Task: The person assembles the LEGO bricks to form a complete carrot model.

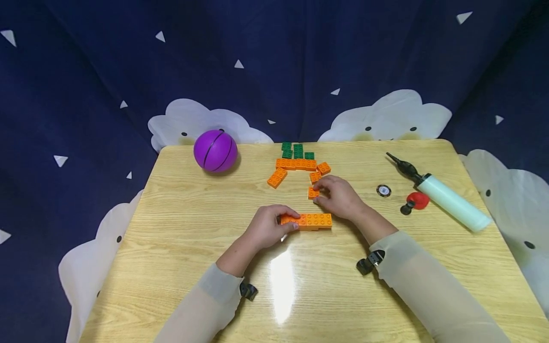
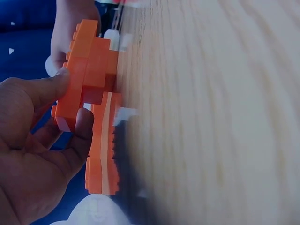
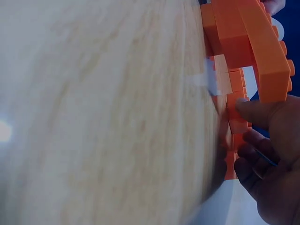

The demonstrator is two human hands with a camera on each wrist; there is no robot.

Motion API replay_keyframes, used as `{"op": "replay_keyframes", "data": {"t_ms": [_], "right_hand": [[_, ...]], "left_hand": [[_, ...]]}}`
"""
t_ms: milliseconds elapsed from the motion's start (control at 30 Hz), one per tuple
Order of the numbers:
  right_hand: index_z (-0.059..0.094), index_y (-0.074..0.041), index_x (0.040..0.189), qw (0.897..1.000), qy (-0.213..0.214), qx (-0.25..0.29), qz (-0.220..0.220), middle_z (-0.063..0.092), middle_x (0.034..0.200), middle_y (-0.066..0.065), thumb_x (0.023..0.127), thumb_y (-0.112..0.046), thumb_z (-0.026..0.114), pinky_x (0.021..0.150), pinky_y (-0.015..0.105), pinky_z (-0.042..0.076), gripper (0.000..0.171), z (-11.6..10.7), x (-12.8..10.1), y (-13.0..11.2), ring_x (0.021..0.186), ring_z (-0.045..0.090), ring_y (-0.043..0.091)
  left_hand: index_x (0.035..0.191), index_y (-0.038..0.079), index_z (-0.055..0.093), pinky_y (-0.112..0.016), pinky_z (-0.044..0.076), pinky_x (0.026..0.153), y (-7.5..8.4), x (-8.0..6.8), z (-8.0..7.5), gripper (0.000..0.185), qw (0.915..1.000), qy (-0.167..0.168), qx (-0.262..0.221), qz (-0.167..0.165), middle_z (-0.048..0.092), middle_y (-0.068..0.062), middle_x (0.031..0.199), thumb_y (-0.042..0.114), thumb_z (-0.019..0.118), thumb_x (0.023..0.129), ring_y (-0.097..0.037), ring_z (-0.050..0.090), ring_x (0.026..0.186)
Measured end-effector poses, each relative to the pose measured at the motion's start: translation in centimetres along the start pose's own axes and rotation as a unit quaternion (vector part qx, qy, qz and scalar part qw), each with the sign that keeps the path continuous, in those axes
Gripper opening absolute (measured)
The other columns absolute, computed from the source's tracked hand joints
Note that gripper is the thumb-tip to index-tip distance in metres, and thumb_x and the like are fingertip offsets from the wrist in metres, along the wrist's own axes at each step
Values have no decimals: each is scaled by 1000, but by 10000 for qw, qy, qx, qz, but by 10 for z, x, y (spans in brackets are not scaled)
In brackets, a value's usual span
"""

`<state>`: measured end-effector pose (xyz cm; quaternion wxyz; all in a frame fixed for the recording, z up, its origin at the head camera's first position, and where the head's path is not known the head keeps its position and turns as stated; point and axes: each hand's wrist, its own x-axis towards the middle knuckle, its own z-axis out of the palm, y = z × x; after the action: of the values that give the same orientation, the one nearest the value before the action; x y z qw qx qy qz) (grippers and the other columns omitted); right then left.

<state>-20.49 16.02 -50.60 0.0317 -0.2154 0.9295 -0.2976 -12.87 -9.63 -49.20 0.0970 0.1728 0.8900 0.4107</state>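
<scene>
Left hand (image 1: 268,227) gripping the near end of a long orange brick strip (image 1: 310,221) on the tabletop (image 1: 180,214); right hand (image 1: 340,196) just beyond, pinching a small orange brick (image 1: 312,193).

Bare table (image 1: 180,224) left of the hands; orange bricks (image 1: 296,165) crowded just beyond them.

A pale, glossy wood-grain table (image 1: 180,247) fills the lower half of the frame, with a bright glare patch at bottom centre. Behind it hangs a dark navy fabric backdrop (image 1: 274,52) scattered with small white triangles and printed white clouds (image 1: 390,116).
</scene>
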Motion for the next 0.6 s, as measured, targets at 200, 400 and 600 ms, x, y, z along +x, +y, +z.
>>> {"op": "replay_keyframes", "data": {"t_ms": [200,400,600], "right_hand": [[71,-11,114,9998,-45,80,157,68,128,11,93,-22,77,109,50,44,24,0,-6,0,125,60,33],[68,-10,131,9996,21,290,23,66,132,11,96,-24,74,106,50,47,38,-8,-19,-3,122,61,31],[62,-6,142,9984,119,507,-216,66,120,6,98,-22,74,83,41,52,49,-16,-32,-7,95,62,24]], "left_hand": [[109,28,79,-36,51,97,1,-1,-1,17,10000,0,3,-33,73,10,116,27,82,92,-11,64,109],[109,29,79,-36,51,96,1,0,-1,17,10000,0,16,-48,73,10,116,28,82,92,-11,64,108],[108,29,79,-35,52,92,1,0,-1,16,10000,-12,19,-58,73,11,116,28,82,92,-10,63,102]]}}
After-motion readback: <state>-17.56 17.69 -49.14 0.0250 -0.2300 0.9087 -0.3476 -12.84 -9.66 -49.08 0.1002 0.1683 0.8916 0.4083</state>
